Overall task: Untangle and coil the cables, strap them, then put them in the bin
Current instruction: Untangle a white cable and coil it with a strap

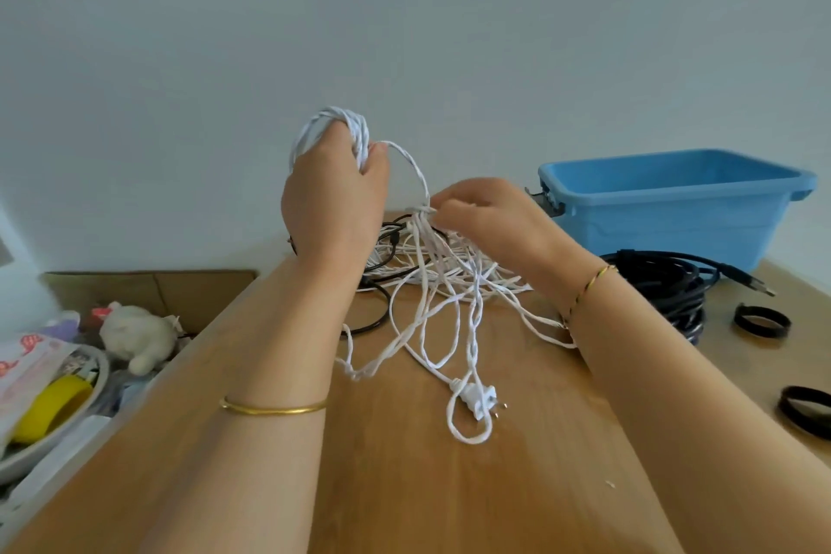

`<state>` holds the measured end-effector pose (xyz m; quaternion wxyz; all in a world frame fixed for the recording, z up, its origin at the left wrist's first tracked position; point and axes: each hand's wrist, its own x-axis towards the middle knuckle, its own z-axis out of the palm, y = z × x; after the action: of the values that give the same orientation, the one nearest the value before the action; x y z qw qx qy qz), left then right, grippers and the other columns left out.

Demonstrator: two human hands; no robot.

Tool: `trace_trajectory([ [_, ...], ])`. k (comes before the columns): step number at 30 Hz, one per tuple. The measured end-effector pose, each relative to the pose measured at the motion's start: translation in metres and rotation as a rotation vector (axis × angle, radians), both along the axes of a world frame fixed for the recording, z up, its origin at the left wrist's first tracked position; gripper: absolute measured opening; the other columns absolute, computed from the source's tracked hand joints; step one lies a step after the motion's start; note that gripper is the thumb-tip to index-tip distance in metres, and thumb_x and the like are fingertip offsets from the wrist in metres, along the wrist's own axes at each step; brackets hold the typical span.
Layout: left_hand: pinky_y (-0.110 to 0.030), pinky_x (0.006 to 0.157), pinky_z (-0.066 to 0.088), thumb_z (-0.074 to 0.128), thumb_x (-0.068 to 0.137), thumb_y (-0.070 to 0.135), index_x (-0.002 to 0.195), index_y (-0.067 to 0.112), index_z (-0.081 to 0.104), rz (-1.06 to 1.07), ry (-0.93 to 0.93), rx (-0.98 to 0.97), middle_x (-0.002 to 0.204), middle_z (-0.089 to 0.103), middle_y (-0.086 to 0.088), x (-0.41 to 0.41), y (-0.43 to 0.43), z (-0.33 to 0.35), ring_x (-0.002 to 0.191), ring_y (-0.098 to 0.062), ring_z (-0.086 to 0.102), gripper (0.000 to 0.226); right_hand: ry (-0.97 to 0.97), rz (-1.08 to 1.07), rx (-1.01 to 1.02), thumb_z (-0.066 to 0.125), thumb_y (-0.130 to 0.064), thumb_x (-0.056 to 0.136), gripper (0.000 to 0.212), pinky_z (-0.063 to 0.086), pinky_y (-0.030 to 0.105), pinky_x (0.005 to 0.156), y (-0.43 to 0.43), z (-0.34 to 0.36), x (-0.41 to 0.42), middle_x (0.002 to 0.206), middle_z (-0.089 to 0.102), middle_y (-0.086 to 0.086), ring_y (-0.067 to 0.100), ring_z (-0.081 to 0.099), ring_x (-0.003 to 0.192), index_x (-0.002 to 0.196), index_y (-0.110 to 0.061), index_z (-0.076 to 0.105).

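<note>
Nearest, the wooden worktop (404,486) lies bare between the two forearms. Its left edge runs on a slant away from the camera. Below that edge sit a yellow tape roll (49,407), a white soft toy (135,335) and a cardboard box (148,288).

At the near right, two black strap rings (807,409) lie flat and apart from each other, with open wood around them. In the middle, a white plug (479,403) rests on the wood at the near end of the white cable (427,328), whose loose strands spread in a tangle across the centre.

Further back, thin black cables (373,319) run under the white strands. To the right, a coiled black cable (670,283) is heaped just in front of the blue bin (674,202) and touches the right forearm.

Above the tangle, the left hand (335,193) is raised, its fingers curled round a bundle of wound white loops. One strand arcs from there down to the right hand (485,211), whose fingertips pinch the cable at a knot where many strands gather.

The bin stands at the far right corner, against the wall (449,36), and its inside is not visible from here.
</note>
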<state>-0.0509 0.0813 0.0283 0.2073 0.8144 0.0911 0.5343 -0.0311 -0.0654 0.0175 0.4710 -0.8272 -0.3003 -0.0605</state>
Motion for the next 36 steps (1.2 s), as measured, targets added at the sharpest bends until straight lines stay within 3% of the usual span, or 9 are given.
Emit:
trace_trajectory([
  [3,-0.032,0.05,0.039,0.053,0.091,0.026,0.066,0.013,0.038,-0.144,-0.04,-0.041,0.063,0.047,-0.001,0.004,-0.004,-0.003,0.062,-0.03,0.052,0.033,-0.08,-0.039,-0.126,0.065,-0.041,0.083,0.046,0.048,0.048,0.084,0.003,-0.003,-0.002,0.102,0.066,0.022,0.035,0.06,0.095,0.102,0.002,0.066],
  [6,-0.047,0.058,0.053,0.051,0.09,0.031,0.077,0.005,0.052,-0.251,-0.039,-0.087,0.074,0.061,-0.008,0.005,-0.007,-0.005,0.066,-0.032,0.059,0.029,-0.159,-0.029,-0.127,0.067,-0.015,0.08,0.022,0.051,0.047,0.08,0.004,-0.005,0.004,0.092,0.069,0.019,0.034,0.063,0.087,0.097,0.0,0.067],
  [9,-0.039,0.057,0.054,0.049,0.093,0.025,0.076,0.013,0.049,-0.333,-0.005,-0.184,0.079,0.069,0.001,0.004,-0.006,-0.002,0.055,-0.02,0.058,0.02,0.005,0.023,0.18,0.068,0.002,0.08,0.025,0.056,0.036,0.075,-0.001,-0.006,0.007,0.088,0.073,0.01,0.024,0.07,0.08,0.103,-0.004,0.063],
  [13,-0.018,0.043,0.042,0.049,0.095,0.02,0.083,-0.001,0.048,-0.391,0.067,-0.233,0.071,0.063,-0.018,-0.001,-0.009,0.0,0.044,-0.012,0.057,0.024,0.057,0.049,0.458,0.06,0.006,0.085,0.026,0.059,0.035,0.075,-0.001,-0.007,0.009,0.087,0.073,0.011,0.022,0.071,0.079,0.109,-0.003,0.054],
  [21,-0.037,0.058,0.052,0.052,0.089,0.013,0.082,0.003,0.058,-0.591,0.36,-0.373,0.053,0.061,-0.004,-0.009,-0.009,0.01,0.034,-0.012,0.049,0.013,-0.221,-0.32,0.439,0.055,-0.005,0.091,0.026,0.047,0.019,0.05,0.001,-0.013,0.015,0.076,0.058,0.0,0.011,0.061,0.057,0.077,-0.023,0.043],
  [23,-0.033,0.051,0.05,0.053,0.087,0.01,0.08,0.005,0.059,-0.692,0.47,-0.435,0.053,0.065,-0.005,-0.015,-0.012,0.013,0.034,-0.011,0.044,0.01,-0.25,-0.394,0.464,0.048,-0.001,0.092,0.031,0.049,0.028,0.05,-0.005,-0.014,0.017,0.075,0.052,-0.002,0.016,0.064,0.063,0.073,-0.024,0.038],
  [25,-0.027,0.046,0.048,0.053,0.088,0.01,0.081,0.005,0.058,-0.724,0.495,-0.438,0.054,0.066,-0.005,-0.017,-0.018,0.013,0.034,-0.011,0.042,0.01,-0.241,-0.369,0.471,0.047,0.004,0.091,0.023,0.044,0.018,0.042,-0.012,-0.013,0.019,0.078,0.053,-0.001,0.002,0.062,0.054,0.078,-0.015,0.042],
  [28,-0.024,0.042,0.046,0.052,0.089,0.009,0.077,0.006,0.056,-0.703,0.347,-0.555,0.048,0.061,0.0,-0.011,-0.02,0.01,0.032,-0.009,0.041,0.013,-0.205,-0.22,0.392,0.051,0.011,0.085,0.028,0.038,0.009,0.04,-0.016,-0.011,0.02,0.076,0.057,0.004,-0.005,0.058,0.047,0.07,-0.012,0.041],
  [36,-0.016,0.04,0.039,0.047,0.095,0.014,0.068,0.013,0.047,-0.877,-0.189,-1.437,0.041,0.048,0.004,-0.002,0.01,0.017,0.045,-0.011,0.037,0.027,-0.18,-0.125,-0.219,0.062,0.001,0.075,0.027,0.037,0.029,0.058,-0.014,-0.038,0.039,0.061,0.045,-0.002,0.013,0.04,0.059,0.06,-0.011,0.043],
])
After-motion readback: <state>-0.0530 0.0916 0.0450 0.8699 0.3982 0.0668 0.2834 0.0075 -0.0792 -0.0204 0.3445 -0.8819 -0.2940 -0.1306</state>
